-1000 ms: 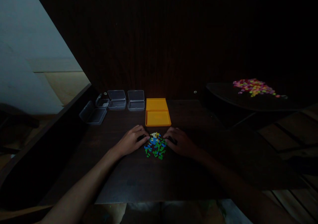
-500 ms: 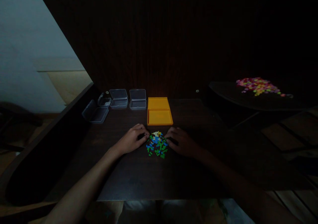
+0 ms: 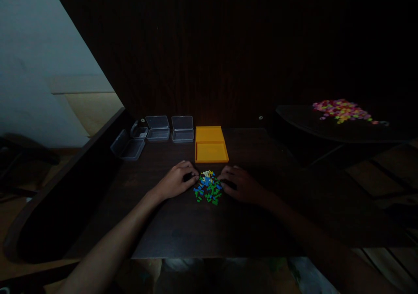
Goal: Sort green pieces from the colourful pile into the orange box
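In the head view, the bare left hand (image 3: 180,181) and bare right hand (image 3: 239,184) curl loosely, grip indiscernible, on either side of small green, blue, yellow and cream pieces (image 3: 207,182) heaped before an open yellow rectangular box (image 3: 211,152).

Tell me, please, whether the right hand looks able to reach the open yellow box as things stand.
Probably yes: the right hand is just on the near side of the yellow box, nothing visible stands between them, and the small bricks lie to the hand's left.
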{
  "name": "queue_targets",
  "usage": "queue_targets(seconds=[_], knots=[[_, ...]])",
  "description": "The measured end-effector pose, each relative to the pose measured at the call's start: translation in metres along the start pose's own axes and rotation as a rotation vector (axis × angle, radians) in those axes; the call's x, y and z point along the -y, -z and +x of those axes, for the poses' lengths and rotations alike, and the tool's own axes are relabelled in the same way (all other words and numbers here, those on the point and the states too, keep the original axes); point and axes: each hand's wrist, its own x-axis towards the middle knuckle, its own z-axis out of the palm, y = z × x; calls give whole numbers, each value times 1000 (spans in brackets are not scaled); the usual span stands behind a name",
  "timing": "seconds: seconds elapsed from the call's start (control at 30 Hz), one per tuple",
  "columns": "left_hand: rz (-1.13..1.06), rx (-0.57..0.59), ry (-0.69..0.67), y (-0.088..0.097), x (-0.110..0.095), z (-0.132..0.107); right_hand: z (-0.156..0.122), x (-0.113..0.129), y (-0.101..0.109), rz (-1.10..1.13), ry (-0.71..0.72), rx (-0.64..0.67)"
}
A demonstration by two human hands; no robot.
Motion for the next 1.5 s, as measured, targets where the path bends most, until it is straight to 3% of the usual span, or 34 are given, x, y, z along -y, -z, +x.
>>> queue_targets(seconds=[0.77, 1.23, 1.5], knots=[[8, -7, -20, 0, 2, -2, -2, -4, -1, -6, 44, -13], [62, 0, -12, 1, 3, -3, -3, -2, 6, 71, -51, 6], [79, -1, -11, 2, 3, -3, -5, -5, 6, 88, -25, 13]])
